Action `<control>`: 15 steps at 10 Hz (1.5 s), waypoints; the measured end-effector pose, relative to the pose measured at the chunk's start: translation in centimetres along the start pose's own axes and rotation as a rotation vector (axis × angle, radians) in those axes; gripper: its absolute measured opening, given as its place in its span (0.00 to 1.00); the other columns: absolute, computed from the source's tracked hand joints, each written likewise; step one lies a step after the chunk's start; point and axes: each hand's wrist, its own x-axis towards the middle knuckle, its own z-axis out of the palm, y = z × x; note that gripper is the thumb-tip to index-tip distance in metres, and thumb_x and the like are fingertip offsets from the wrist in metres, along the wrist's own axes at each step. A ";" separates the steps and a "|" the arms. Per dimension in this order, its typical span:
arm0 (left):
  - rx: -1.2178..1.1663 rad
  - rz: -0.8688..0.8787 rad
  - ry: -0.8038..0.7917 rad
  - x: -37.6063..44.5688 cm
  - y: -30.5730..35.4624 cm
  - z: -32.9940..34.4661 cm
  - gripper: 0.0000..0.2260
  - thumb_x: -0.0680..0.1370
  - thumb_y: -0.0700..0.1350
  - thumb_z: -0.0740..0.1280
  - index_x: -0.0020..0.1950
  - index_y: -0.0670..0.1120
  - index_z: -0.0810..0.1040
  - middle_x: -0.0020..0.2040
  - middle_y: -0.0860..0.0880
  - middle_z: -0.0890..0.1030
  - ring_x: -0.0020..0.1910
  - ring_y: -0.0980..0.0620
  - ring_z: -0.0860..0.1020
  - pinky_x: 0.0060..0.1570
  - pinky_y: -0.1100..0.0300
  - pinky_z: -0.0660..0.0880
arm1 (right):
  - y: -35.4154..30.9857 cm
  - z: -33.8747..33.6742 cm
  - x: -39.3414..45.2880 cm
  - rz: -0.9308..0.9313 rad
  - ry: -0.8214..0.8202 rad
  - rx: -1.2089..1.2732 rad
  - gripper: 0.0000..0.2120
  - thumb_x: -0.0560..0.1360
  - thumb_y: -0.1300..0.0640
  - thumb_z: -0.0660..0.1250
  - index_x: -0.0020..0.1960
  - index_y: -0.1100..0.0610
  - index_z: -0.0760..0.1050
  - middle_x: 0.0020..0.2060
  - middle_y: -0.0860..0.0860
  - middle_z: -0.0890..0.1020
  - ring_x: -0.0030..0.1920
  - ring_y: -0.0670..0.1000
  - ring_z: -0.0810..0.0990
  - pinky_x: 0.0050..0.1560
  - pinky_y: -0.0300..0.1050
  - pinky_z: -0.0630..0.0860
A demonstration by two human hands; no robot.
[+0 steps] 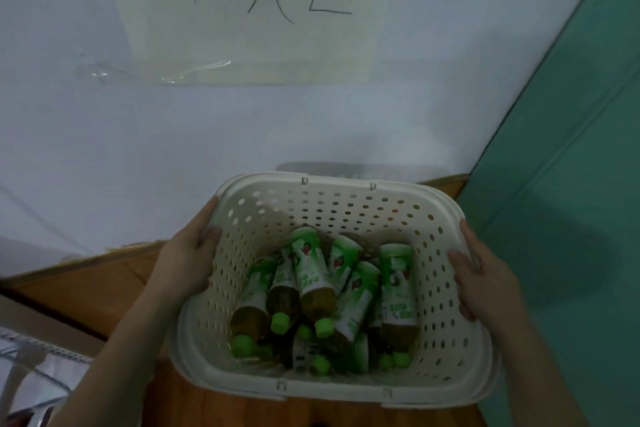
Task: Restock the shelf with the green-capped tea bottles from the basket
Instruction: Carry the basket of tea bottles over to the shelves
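A cream perforated plastic basket point(446, 295) fills the lower middle of the head view. Inside it lie several tea bottles point(313, 274) with green caps and green-and-white labels, piled on their sides with most caps pointing toward me. My left hand point(188, 260) grips the basket's left rim, thumb over the edge and inside. On the opposite side, my right hand point(479, 282) grips the right rim, fingers curled around it. No shelf is in view.
A white wall point(242, 121) with a taped paper sign point(256, 10) of handwritten characters stands right behind the basket. A green panel point(571, 149) is at the right. Brown wooden surface point(104, 284) lies below, with a cardboard box and clear plastic at lower left.
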 end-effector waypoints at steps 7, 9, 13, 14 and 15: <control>0.173 0.368 -0.683 -6.4 6.3 15.3 0.26 0.88 0.50 0.61 0.82 0.73 0.60 0.58 0.35 0.82 0.38 0.47 0.78 0.25 0.59 0.75 | 11.1 -7.2 -35.6 0.638 0.565 -0.077 0.30 0.86 0.51 0.66 0.80 0.25 0.64 0.31 0.56 0.84 0.24 0.59 0.82 0.35 0.59 0.85; 0.197 0.522 -0.837 -13.2 9.5 20.1 0.26 0.88 0.49 0.62 0.81 0.72 0.63 0.35 0.46 0.78 0.29 0.47 0.77 0.26 0.55 0.75 | 12.5 -7.9 -46.2 0.763 0.761 0.016 0.30 0.87 0.50 0.64 0.72 0.15 0.59 0.31 0.54 0.85 0.26 0.61 0.83 0.31 0.61 0.84; 0.194 0.723 -1.099 -31.5 12.5 28.0 0.28 0.88 0.46 0.63 0.81 0.73 0.60 0.26 0.52 0.71 0.22 0.52 0.67 0.24 0.57 0.68 | 16.2 -9.7 -66.3 1.015 1.019 0.116 0.30 0.87 0.52 0.64 0.82 0.27 0.62 0.32 0.55 0.85 0.24 0.57 0.81 0.26 0.54 0.82; 0.184 0.766 -1.195 -36.0 12.4 29.8 0.29 0.88 0.46 0.63 0.81 0.73 0.60 0.25 0.52 0.71 0.23 0.51 0.67 0.25 0.56 0.69 | 16.0 -8.6 -71.0 1.069 1.155 0.139 0.30 0.86 0.50 0.66 0.76 0.19 0.63 0.37 0.56 0.86 0.25 0.57 0.83 0.29 0.59 0.85; 0.205 0.834 -1.311 -40.2 12.8 31.5 0.28 0.88 0.46 0.63 0.81 0.73 0.60 0.25 0.52 0.70 0.23 0.51 0.67 0.24 0.56 0.68 | 15.4 -6.6 -75.8 1.102 1.292 0.171 0.31 0.86 0.50 0.66 0.72 0.14 0.62 0.37 0.56 0.85 0.24 0.55 0.82 0.29 0.58 0.83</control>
